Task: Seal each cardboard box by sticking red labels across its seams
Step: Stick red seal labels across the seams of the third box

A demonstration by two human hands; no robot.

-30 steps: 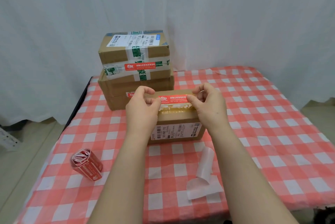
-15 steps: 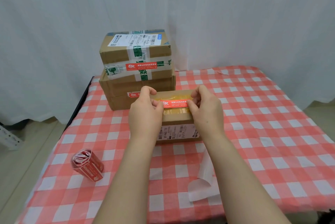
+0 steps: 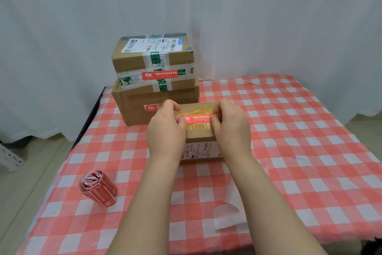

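A small cardboard box (image 3: 201,138) stands on the checked table in front of me, its top covered with clear tape. Stretched over that top is a red label (image 3: 197,119). My left hand (image 3: 166,128) pinches the label's left end and my right hand (image 3: 229,125) pinches its right end. Whether the label touches the box top I cannot tell. Behind it, two larger boxes are stacked: the upper box (image 3: 154,62) carries a red label on its front, and the lower box (image 3: 144,103) shows part of a red label beside my left hand.
A roll of red labels (image 3: 98,188) lies at the front left of the red-and-white checked tablecloth (image 3: 299,151). A curled strip of white backing paper (image 3: 229,207) lies by my right forearm. A white curtain hangs behind the table.
Both hands have lowered the red label from the far edge of the small box towards the middle of its top. The view has shifted slightly.
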